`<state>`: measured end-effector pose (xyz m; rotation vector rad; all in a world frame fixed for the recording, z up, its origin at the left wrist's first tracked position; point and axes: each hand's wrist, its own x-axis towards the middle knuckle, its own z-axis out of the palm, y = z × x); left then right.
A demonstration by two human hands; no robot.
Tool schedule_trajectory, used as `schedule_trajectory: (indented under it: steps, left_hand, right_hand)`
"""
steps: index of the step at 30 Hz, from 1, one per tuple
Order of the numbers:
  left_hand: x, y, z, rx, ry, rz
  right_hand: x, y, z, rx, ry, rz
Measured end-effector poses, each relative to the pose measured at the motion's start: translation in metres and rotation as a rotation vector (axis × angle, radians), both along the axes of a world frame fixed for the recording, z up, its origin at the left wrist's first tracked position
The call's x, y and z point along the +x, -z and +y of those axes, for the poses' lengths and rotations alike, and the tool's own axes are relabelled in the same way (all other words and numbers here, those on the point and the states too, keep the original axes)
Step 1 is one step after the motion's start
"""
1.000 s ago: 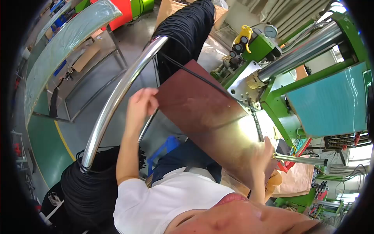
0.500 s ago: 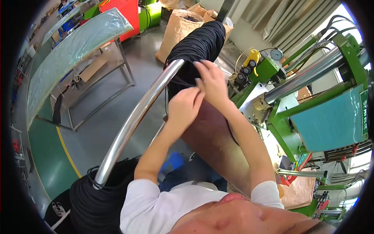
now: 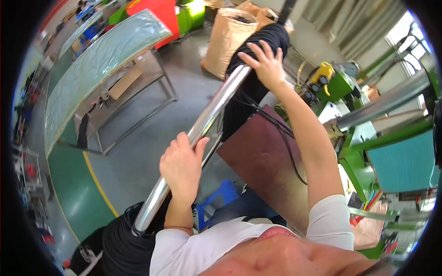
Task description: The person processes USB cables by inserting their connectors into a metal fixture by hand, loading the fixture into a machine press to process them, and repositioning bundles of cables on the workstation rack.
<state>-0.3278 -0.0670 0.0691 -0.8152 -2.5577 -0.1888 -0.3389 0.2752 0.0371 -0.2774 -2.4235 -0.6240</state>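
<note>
My left hand is wrapped round the middle of a shiny curved metal bar, with the thumb on the bar's right side. At the bar's far end my right hand rests with spread fingers on a thick coil of black cord. Another black coil hangs at the bar's near end. Loose black strands run from below the far coil over a brown board, which lies to the right of the bar.
A plastic-covered table stands at the left. Paper sacks are behind the far coil. Green machinery with a teal panel fills the right. A blue stool is near my legs.
My hands were together at the far coil and are now apart. The left has moved down onto the bar; the right has moved up onto the coil, fingers spread. The view has shifted too.
</note>
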Motion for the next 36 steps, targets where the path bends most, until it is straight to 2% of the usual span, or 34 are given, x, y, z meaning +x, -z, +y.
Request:
schedule_trajectory:
  steps: [4, 5, 6, 7, 8, 11, 12, 13, 16, 18, 19, 21, 23, 27, 36]
  left_hand:
    - [-0.007, 0.002, 0.004, 0.106, -0.015, -0.019]
    - [-0.006, 0.005, 0.003, 0.137, -0.008, -0.039]
    - [-0.004, 0.007, 0.003, 0.134, -0.052, -0.037]
    - [-0.004, 0.009, 0.005, 0.189, -0.052, 0.039]
    - [-0.004, 0.011, 0.006, 0.237, -0.041, 0.112]
    - [0.011, 0.004, -0.014, 0.657, 0.327, 0.128]
    - [0.04, -0.005, -0.026, 0.759, 0.366, -0.038]
    - [0.063, -0.012, -0.052, 0.72, 0.393, 0.044]
    - [0.096, -0.053, -0.167, 0.394, 0.088, 0.239]
    - [0.098, -0.059, -0.235, 0.111, -0.428, 0.378]
    - [0.089, -0.038, -0.266, 0.005, -0.523, 0.343]
    - [0.086, -0.024, -0.266, 0.16, -0.479, 0.26]
    - [0.084, -0.02, -0.255, 0.089, -0.486, 0.354]
    - [0.084, -0.016, -0.229, 0.077, -0.477, 0.38]
    - [0.07, 0.002, -0.16, 0.329, -0.362, 0.273]
  right_hand:
    - [-0.006, -0.016, -0.006, 0.015, -0.023, -0.03]
    - [-0.004, -0.014, -0.016, 0.008, -0.018, -0.033]
    - [0.003, -0.024, -0.043, 0.128, 0.021, 0.008]
    - [-0.002, -0.031, -0.069, 0.127, -0.055, 0.0]
    - [-0.001, -0.035, -0.095, 0.009, -0.191, -0.079]
    - [0.02, -0.026, -0.156, -0.377, -0.522, -0.338]
    - [0.027, -0.018, -0.163, -0.403, -0.553, -0.351]
    - [0.026, -0.015, -0.164, -0.382, -0.557, -0.316]
    - [0.021, -0.016, -0.155, -0.317, -0.557, -0.201]
    - [0.019, -0.019, -0.156, -0.316, -0.575, -0.164]
    - [0.018, -0.017, -0.155, -0.316, -0.568, -0.146]
    - [0.023, -0.009, -0.157, -0.325, -0.546, -0.126]
    - [0.023, -0.003, -0.161, -0.319, -0.543, -0.115]
    - [0.018, 0.0, -0.164, -0.292, -0.481, -0.06]
    - [0.02, 0.002, -0.169, -0.317, -0.381, -0.073]
